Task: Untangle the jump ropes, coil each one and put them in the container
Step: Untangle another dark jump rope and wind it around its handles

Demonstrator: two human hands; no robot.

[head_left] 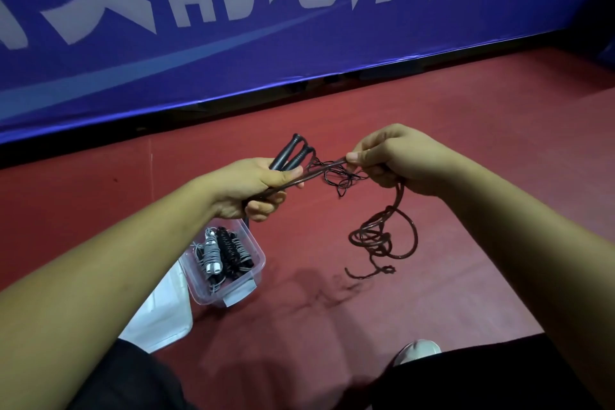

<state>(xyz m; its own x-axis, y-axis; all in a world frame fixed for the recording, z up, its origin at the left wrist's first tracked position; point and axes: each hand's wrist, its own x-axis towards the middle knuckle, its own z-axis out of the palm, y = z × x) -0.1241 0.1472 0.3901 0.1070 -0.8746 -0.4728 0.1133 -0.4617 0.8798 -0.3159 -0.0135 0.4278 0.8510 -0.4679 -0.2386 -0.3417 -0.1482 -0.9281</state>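
Note:
My left hand [256, 185] grips the two black handles [293, 153] of a dark jump rope, held side by side and pointing up and away. The rope [382, 236] runs taut from that hand to my right hand [389, 156], which pinches it between thumb and fingers. Below the right hand the rest of the rope hangs in a loose tangle above the red floor. A clear plastic container [256, 271] stands on the floor under my left wrist, holding coiled grey and black jump ropes [221, 253].
A blue banner [266, 27] with white lettering runs along the far side of the red floor [432, 110]. A white sheet [163, 309] lies beside the container. My dark trouser legs and one light shoe [419, 349] fill the bottom of the view.

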